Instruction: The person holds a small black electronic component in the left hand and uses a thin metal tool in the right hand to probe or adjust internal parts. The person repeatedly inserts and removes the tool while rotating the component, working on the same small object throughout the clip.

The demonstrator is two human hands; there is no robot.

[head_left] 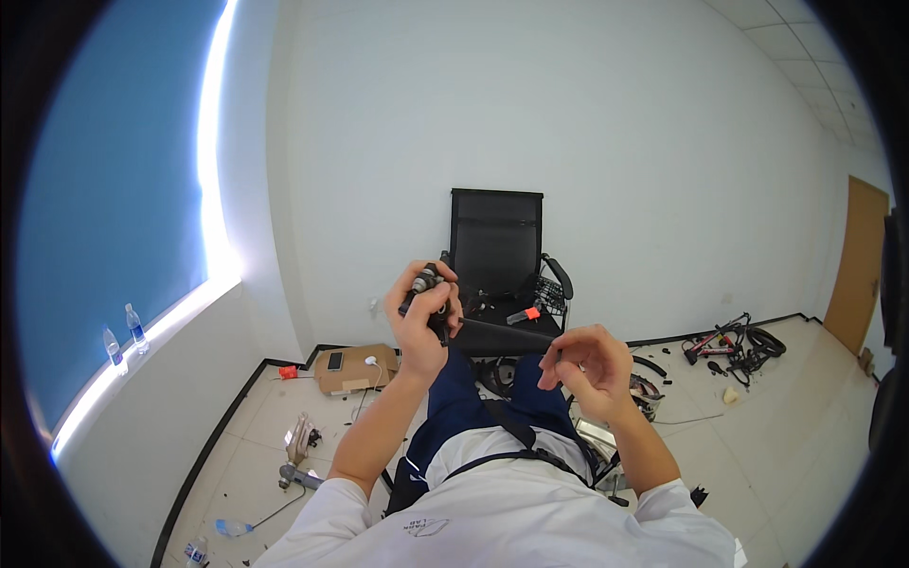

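Overhead, left hand (423,317) raised, fingers wrapped tight round a small black cylindrical metal-tipped part (425,282), near picture centre, in front of the black mesh-backed office chair (496,248) at 12 o'clock. Right hand (589,364) at 4 o'clock of the left, fingers curled and pinched loosely near the end of a long dark rod (507,333); actual grip: cannot tell. Flat brown cardboard box (354,369) on floor at 9 o'clock.
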